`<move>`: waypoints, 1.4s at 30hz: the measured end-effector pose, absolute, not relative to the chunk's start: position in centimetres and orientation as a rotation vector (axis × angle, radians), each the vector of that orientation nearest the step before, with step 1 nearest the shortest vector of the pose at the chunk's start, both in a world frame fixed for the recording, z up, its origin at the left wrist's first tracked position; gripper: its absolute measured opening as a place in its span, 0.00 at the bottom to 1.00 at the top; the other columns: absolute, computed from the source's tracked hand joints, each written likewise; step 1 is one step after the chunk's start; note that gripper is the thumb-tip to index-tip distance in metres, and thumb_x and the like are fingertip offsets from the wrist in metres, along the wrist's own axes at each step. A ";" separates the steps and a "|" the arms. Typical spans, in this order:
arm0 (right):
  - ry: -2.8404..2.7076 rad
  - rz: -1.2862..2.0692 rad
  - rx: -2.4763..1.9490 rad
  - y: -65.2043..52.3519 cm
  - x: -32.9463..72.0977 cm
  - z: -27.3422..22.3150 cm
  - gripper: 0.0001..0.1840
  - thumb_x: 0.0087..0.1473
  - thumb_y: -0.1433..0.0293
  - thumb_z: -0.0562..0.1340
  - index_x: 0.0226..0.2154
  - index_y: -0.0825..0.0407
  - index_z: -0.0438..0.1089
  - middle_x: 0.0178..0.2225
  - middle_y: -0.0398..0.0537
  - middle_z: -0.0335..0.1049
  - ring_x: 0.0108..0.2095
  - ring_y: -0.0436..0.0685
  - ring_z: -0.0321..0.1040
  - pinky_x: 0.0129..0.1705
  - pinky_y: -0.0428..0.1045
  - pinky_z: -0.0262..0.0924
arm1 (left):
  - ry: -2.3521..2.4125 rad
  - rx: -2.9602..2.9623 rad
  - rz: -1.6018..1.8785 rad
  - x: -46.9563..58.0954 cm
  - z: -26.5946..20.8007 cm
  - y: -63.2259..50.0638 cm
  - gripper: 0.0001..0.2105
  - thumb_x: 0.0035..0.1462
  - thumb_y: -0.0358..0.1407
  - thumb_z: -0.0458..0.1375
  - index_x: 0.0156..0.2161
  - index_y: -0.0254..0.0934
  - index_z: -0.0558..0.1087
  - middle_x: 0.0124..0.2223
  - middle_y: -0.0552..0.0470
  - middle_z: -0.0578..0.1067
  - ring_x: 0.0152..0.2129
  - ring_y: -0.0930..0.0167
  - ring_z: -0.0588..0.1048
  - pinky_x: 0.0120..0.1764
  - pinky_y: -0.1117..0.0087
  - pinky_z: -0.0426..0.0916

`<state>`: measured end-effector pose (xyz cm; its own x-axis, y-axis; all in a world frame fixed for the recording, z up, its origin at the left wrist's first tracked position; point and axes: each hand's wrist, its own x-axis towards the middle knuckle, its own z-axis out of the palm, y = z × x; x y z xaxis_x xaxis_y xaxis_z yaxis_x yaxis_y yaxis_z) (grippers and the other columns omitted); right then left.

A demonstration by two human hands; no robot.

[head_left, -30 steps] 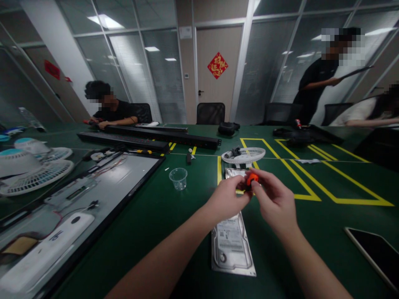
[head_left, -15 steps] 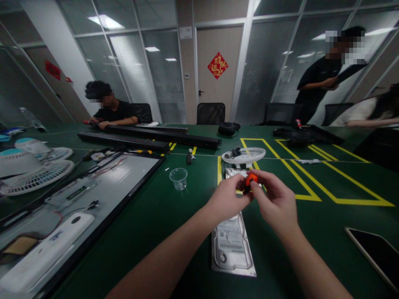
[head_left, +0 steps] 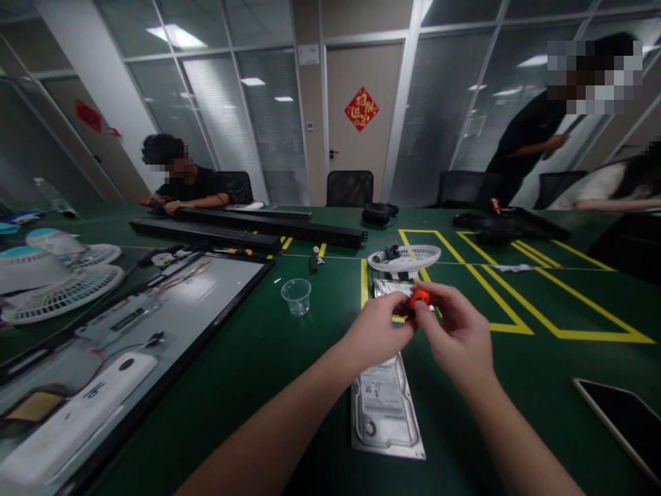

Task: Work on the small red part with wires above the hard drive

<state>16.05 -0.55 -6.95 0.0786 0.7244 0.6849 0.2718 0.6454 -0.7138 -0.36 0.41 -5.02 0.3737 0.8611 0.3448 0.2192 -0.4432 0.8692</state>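
Pinching orange knob [head_left: 420, 297] in closed fingertips of right hand [head_left: 459, 324], raised near hard drive [head_left: 387, 413], presumably for control. Curling left hand [head_left: 379, 322] alongside, likely for steadying; fingertips hidden, grip cannot tell.

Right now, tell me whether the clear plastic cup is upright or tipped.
Upright: the clear plastic cup stands on the green table, its wide open rim facing up.
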 end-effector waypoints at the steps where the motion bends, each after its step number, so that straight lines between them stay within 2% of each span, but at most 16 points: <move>1: -1.485 0.400 -0.876 -0.4 16.0 -7.0 0.13 0.65 0.65 0.71 0.51 0.45 0.79 0.47 0.52 0.82 0.46 0.63 0.81 0.49 0.60 0.77 | 0.944 1.870 1.093 -0.3 -5.0 0.4 0.11 0.63 0.30 0.65 0.50 0.34 0.80 0.50 0.43 0.86 0.46 0.61 0.84 0.50 0.62 0.77; 5: -1.447 0.369 -0.891 -0.3 15.8 -7.0 0.14 0.60 0.64 0.75 0.47 0.46 0.77 0.41 0.49 0.79 0.40 0.61 0.79 0.44 0.57 0.76 | 0.970 1.862 1.099 -0.4 -5.1 0.5 0.08 0.60 0.30 0.67 0.45 0.34 0.79 0.47 0.45 0.86 0.44 0.62 0.83 0.49 0.64 0.77; 11: -1.492 0.437 -0.872 -0.8 16.1 -6.7 0.13 0.69 0.65 0.67 0.55 0.45 0.80 0.52 0.53 0.83 0.49 0.63 0.82 0.53 0.60 0.77 | 0.931 1.875 1.064 -0.4 -4.9 0.3 0.07 0.64 0.29 0.63 0.46 0.34 0.80 0.48 0.44 0.86 0.45 0.63 0.84 0.50 0.64 0.76; 15: -1.479 0.405 -0.879 -0.6 16.0 -6.7 0.11 0.66 0.65 0.71 0.51 0.46 0.81 0.48 0.53 0.83 0.46 0.64 0.82 0.50 0.60 0.79 | 0.918 1.846 1.100 -0.3 -5.0 0.3 0.09 0.62 0.31 0.66 0.48 0.34 0.79 0.48 0.43 0.85 0.44 0.63 0.83 0.49 0.63 0.76; 18: -1.467 0.381 -0.876 -0.5 15.8 -6.7 0.12 0.62 0.64 0.73 0.48 0.46 0.80 0.45 0.52 0.83 0.44 0.64 0.81 0.47 0.59 0.79 | 0.927 1.848 1.108 -0.4 -5.1 0.4 0.08 0.61 0.31 0.67 0.45 0.34 0.78 0.46 0.44 0.85 0.43 0.63 0.83 0.48 0.63 0.76; 25: -1.508 0.448 -0.859 -0.8 16.0 -6.6 0.14 0.69 0.66 0.67 0.55 0.45 0.81 0.53 0.53 0.84 0.50 0.64 0.83 0.53 0.60 0.78 | 0.921 1.862 1.089 -0.4 -5.1 0.4 0.08 0.63 0.28 0.63 0.47 0.34 0.79 0.47 0.44 0.86 0.45 0.62 0.83 0.48 0.64 0.76; 29: -1.475 0.409 -0.868 -0.6 15.8 -6.9 0.14 0.64 0.65 0.72 0.51 0.45 0.80 0.47 0.52 0.83 0.44 0.63 0.82 0.48 0.60 0.79 | 0.946 1.833 1.117 -0.3 -5.2 0.4 0.12 0.60 0.31 0.68 0.49 0.35 0.78 0.48 0.43 0.85 0.44 0.62 0.83 0.49 0.63 0.77; 31: -1.463 0.396 -0.866 -0.5 15.7 -6.9 0.13 0.62 0.65 0.74 0.49 0.45 0.78 0.43 0.50 0.81 0.42 0.63 0.81 0.46 0.59 0.79 | 0.953 1.829 1.115 -0.3 -5.2 0.4 0.10 0.60 0.30 0.68 0.47 0.35 0.78 0.47 0.44 0.85 0.44 0.63 0.83 0.49 0.63 0.76; 34: -1.474 0.408 -0.866 -0.6 15.8 -6.8 0.12 0.65 0.65 0.72 0.51 0.45 0.79 0.46 0.51 0.82 0.44 0.63 0.81 0.48 0.59 0.78 | 0.923 1.830 1.103 -0.4 -5.1 0.4 0.06 0.62 0.30 0.65 0.45 0.34 0.78 0.46 0.44 0.86 0.45 0.63 0.83 0.49 0.63 0.76; 37: -1.489 0.432 -0.871 -0.8 16.0 -6.7 0.12 0.69 0.64 0.68 0.53 0.45 0.79 0.50 0.53 0.83 0.48 0.63 0.82 0.51 0.60 0.78 | 0.918 1.857 1.087 -0.4 -5.0 0.3 0.06 0.64 0.29 0.63 0.46 0.34 0.79 0.48 0.43 0.86 0.46 0.62 0.84 0.49 0.64 0.75; 42: -1.456 0.398 -0.880 -0.5 15.8 -6.8 0.12 0.63 0.63 0.73 0.49 0.45 0.78 0.43 0.50 0.81 0.42 0.62 0.81 0.45 0.58 0.78 | 0.945 1.879 1.101 -0.3 -5.0 0.3 0.09 0.61 0.31 0.67 0.47 0.34 0.79 0.46 0.44 0.86 0.43 0.62 0.83 0.48 0.63 0.76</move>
